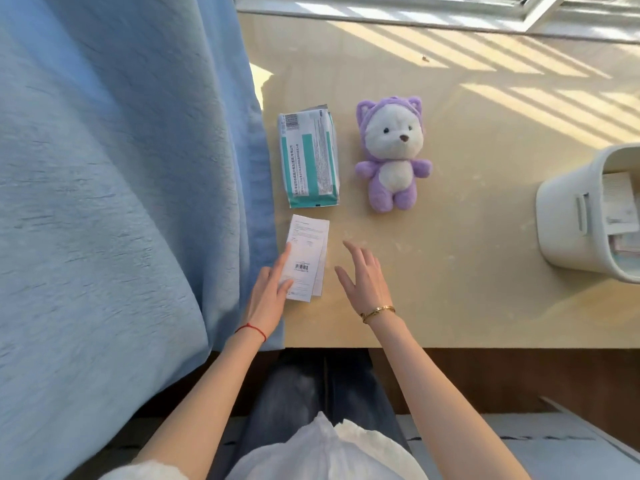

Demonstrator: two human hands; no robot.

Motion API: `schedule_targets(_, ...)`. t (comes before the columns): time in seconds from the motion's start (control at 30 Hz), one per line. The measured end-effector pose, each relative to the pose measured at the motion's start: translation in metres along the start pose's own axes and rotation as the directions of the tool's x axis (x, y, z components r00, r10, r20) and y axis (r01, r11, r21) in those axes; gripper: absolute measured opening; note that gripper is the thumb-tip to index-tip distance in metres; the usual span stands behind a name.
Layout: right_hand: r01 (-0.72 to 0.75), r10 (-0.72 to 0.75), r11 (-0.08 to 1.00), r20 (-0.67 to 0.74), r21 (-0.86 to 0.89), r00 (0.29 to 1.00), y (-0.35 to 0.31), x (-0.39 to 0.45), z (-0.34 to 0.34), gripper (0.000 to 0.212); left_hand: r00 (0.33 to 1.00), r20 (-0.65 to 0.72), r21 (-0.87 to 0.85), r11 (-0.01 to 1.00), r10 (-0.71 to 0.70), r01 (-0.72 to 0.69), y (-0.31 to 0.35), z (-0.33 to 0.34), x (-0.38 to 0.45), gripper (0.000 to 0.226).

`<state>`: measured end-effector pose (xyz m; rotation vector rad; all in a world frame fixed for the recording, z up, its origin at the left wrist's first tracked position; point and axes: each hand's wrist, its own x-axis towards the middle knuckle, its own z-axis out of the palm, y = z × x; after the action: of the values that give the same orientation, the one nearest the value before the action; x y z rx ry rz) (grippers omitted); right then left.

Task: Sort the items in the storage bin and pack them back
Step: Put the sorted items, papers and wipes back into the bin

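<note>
Head view: left hand (268, 292) rests straight fingers on the white packets (306, 259) near the teal pack (308, 159); right hand (362, 278) hovers spread, empty. Square the packets flush before reaching for the storage bin (568, 216), far right.

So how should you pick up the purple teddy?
Probably around its tummy, from above. The purple plush bear lies flat on its back on the table, arms spread, with bare table all round. Its soft middle is narrower than its head, so a grip across it should close easily.
</note>
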<state>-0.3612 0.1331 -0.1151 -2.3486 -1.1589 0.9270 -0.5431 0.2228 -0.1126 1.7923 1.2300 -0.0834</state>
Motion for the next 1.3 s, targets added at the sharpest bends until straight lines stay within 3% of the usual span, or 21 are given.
schedule_targets(0.2, -0.1, 0.087, 0.989, 0.124, 0.109, 0.988, -0.016, 0.005, 0.033, 0.078, 0.986, -0.152, -0.046, 0.997, -0.063, 0.057, -0.019, -0.018, -0.012, 0.068)
schedule_targets(0.33, -0.181, 0.177, 0.983, 0.078, 0.041, 0.981, -0.026, 0.015, 0.06, 0.098, 0.978, -0.204, 0.011, 0.999, -0.04, 0.043, -0.035, -0.022, -0.014, 0.073)
schedule_targets(0.47, -0.204, 0.205, 0.978, -0.013, 0.031, 0.979, -0.024, 0.015, 0.076, 0.077, 0.977, -0.21, -0.008, 1.0, -0.031, 0.03, -0.037, -0.026, -0.015, 0.069)
schedule_targets(0.6, -0.178, 0.19, 0.971, -0.069, 0.159, 0.979, -0.021, 0.008, 0.081, 0.068, 0.978, -0.209, -0.025, 1.0, -0.011, 0.006, -0.035, -0.028, -0.017, 0.066)
schedule_targets(0.77, -0.153, 0.183, 0.907, -0.039, 0.391, 0.982, -0.017, -0.005, 0.064, 0.056, 0.98, -0.2, -0.05, 0.999, -0.019, 0.01, -0.027, -0.03, -0.024, 0.063)
schedule_targets(0.9, -0.078, 0.13, 0.908, -0.098, 0.412, 0.987, -0.006, -0.026, 0.036, 0.063, 0.981, -0.189, -0.075, 0.996, 0.041, -0.056, -0.014, -0.033, -0.036, 0.061)
schedule_targets(1.0, -0.039, 0.12, 0.887, -0.147, 0.46, 0.982, -0.001, -0.046, 0.004, 0.051, 0.98, -0.174, -0.079, 0.991, 0.093, -0.108, 0.007, -0.036, -0.047, 0.06)
schedule_targets(1.17, -0.014, 0.191, 0.752, -0.198, 0.659, 0.962, -0.002, -0.087, -0.055, 0.046, 0.973, -0.135, -0.099, 0.974, 0.19, -0.204, 0.05, -0.04, -0.067, 0.062)
schedule_targets(1.3, 0.042, 0.194, 0.722, -0.26, 0.691, 0.946, 0.0, -0.123, -0.097, 0.046, 0.961, -0.092, -0.072, 0.961, 0.261, -0.268, 0.087, -0.043, -0.083, 0.062)
